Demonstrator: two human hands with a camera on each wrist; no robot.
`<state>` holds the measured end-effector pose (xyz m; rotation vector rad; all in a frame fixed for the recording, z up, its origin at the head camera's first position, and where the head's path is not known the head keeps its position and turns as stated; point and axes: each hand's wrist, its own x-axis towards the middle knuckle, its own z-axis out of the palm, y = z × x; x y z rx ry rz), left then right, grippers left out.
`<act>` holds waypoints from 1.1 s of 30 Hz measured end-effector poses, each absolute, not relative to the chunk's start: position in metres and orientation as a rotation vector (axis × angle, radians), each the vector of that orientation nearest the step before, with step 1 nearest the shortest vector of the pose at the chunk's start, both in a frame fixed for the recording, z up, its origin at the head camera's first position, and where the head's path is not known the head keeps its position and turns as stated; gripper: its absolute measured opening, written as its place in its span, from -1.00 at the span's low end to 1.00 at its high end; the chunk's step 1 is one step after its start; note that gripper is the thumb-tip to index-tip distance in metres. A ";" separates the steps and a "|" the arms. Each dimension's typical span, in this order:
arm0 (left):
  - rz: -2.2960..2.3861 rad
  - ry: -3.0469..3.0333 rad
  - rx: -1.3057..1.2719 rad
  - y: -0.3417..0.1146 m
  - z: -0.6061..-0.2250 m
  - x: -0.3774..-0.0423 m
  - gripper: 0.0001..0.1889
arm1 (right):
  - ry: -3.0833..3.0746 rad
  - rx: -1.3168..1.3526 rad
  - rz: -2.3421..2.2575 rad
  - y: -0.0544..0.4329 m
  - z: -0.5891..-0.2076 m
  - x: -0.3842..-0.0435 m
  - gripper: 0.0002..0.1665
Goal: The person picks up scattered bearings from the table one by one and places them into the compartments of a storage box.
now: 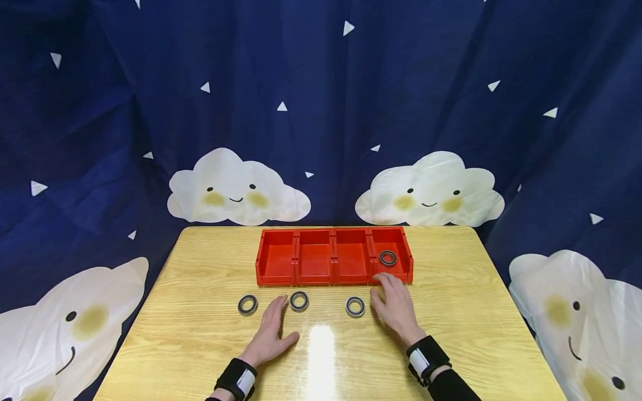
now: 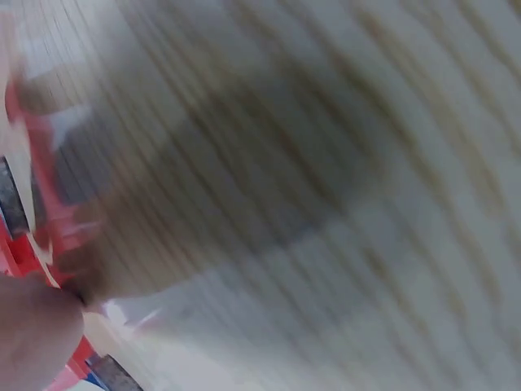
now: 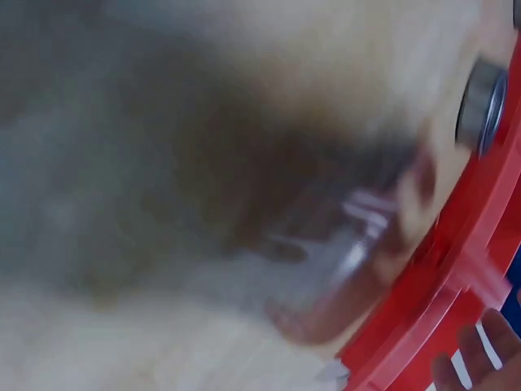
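My left hand (image 1: 271, 337) is over the table with its fingers stretched forward and thumb apart, holding nothing. Its fingertips lie between two ball bearings, one to the left (image 1: 240, 306) and one close on the right (image 1: 306, 302). My right hand (image 1: 396, 306), also without anything in it, has its fingertips at the front edge of the red bin row (image 1: 315, 281). A third bearing (image 1: 347, 307) lies flat on the table just left of the right thumb. Inside the rightmost compartment rests another bearing (image 1: 381, 258). In the right wrist view, the fingers (image 3: 488, 358) appear beside the red bin wall.
The red row has several compartments side by side near the table's far edge. The wooden table (image 1: 200, 267) extends to both sides and in front. A dark blue curtain (image 1: 326, 128) with clouds hangs behind it.
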<state>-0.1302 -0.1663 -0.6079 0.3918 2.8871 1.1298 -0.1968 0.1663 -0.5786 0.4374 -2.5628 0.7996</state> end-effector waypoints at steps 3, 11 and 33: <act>1.115 2.966 0.426 -0.160 -0.605 -0.132 -0.05 | -2.634 0.484 0.845 0.159 -0.582 -0.181 -0.56; 1.135 3.072 0.542 -0.147 -0.592 -0.141 -0.06 | -2.714 0.478 0.828 0.147 -0.593 -0.159 -0.47; 1.244 3.051 0.461 -0.144 -0.596 -0.142 -0.08 | -2.733 0.521 0.649 0.131 -0.604 -0.164 -0.66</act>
